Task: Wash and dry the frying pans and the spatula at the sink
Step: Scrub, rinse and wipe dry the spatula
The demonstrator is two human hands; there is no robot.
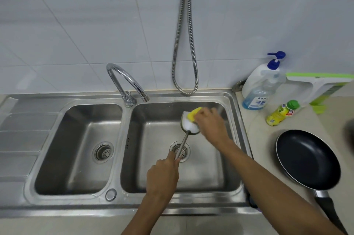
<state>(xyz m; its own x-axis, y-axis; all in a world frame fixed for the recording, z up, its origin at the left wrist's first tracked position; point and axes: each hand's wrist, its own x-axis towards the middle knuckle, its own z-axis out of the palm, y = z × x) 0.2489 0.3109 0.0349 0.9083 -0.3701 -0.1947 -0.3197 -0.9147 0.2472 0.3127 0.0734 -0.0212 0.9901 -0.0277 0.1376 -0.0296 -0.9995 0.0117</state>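
I have the spatula (184, 140) over the right basin of the sink (210, 179), with its blade up near the basin's back right corner and its shaft slanting down toward me above the drain. The left hand (162, 175) has its fingers wrapped round the lower end of the metal shaft. The right hand (209, 123) has its fingers curled on a yellow sponge (193, 114), pressed onto the blade, which is covered in white foam.

I judge the spatula light and rigid, so it should not flex under scrubbing. Thin bare metal with soap on it will be slippery, though, and apt to twist in the grip. A full wrap low on the shaft, clear of the suds, looks the right hold. The sponge is soft and will give under pressure.

One frying pan (308, 160) sits on the worktop (258, 139) near its front edge, just right of the sink, handle toward me. It is probably heavier and best taken by that handle.
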